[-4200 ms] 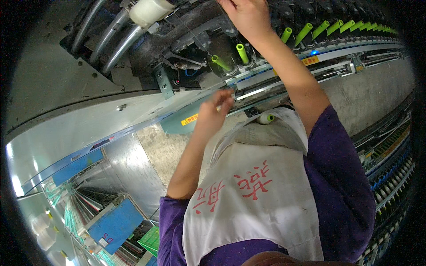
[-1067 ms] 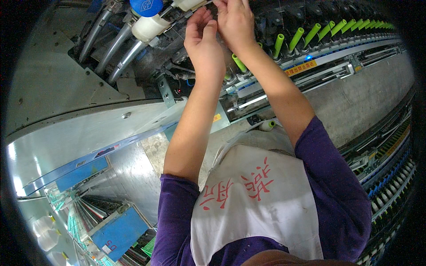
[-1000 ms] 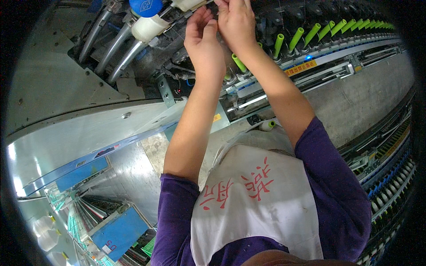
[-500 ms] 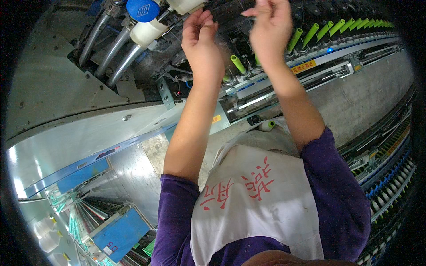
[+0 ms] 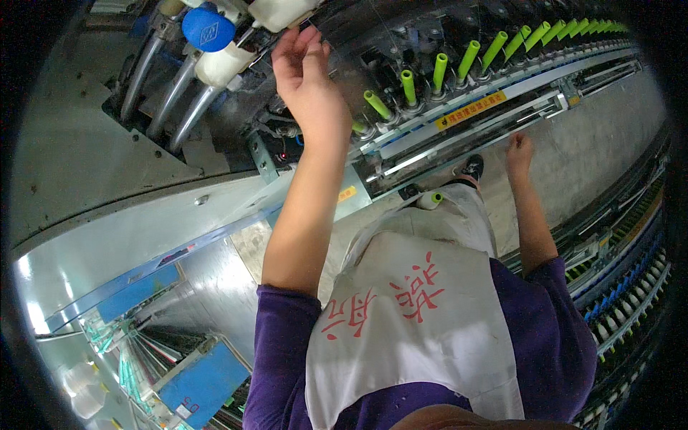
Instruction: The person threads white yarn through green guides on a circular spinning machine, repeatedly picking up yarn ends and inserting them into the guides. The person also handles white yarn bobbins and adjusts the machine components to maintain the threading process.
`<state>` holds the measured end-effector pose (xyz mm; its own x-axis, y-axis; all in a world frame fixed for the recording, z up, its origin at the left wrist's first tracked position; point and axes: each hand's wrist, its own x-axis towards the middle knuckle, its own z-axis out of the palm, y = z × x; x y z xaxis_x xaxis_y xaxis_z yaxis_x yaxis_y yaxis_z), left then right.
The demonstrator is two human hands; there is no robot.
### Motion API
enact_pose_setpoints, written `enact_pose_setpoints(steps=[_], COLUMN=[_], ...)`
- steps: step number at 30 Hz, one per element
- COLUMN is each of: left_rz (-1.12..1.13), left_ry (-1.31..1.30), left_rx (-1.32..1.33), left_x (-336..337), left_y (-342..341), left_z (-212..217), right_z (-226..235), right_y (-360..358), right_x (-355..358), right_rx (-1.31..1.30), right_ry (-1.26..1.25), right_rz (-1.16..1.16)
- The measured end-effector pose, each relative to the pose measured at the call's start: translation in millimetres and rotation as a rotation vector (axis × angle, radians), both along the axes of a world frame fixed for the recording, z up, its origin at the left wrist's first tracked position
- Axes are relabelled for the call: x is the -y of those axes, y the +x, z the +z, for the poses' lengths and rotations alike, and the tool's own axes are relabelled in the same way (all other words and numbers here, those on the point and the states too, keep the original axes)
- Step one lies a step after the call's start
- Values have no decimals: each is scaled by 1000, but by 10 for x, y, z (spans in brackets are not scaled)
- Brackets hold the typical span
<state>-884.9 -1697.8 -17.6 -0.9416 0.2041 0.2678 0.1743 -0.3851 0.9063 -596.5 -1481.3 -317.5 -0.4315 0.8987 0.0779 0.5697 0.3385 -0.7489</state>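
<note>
My left hand is raised at the spinning machine, just beneath a white plastic housing. Its fingers are curled together, and what they pinch, if anything, is too fine to see. Low over the floor to the right, my right hand is closed, its contents hidden. A row of bright green bobbin tubes stands on spindles along the machine, running off to the far right. Nearest my left wrist is one tilted green tube.
Metal tubes and a blue round cap sit at upper left. A rail with a yellow label runs before the spindles. My apron holds a white cone with a green tip. Another bobbin row lines the right.
My right hand has dropped from the spindle row, down and right, to over the floor. My left hand has shifted slightly left and stays raised near the white housing.
</note>
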Motion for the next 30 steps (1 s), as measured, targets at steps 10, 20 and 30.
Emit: enact_pose_setpoints(steps=[10,20,30], left_rz=[-29,-120,-185], left_ry=[-97,-85,-432], left_rx=[-20,170,575], left_x=[60,706,1020], left_y=[69,460,1221], left_z=[6,-173,-596], right_z=[-1070,-500,1771], right_y=[1497,917,-735], right_x=[548,128,-268], right_rx=[1026,543,-721], right_ry=[-461,-369,-475], right_rz=[252,266,319])
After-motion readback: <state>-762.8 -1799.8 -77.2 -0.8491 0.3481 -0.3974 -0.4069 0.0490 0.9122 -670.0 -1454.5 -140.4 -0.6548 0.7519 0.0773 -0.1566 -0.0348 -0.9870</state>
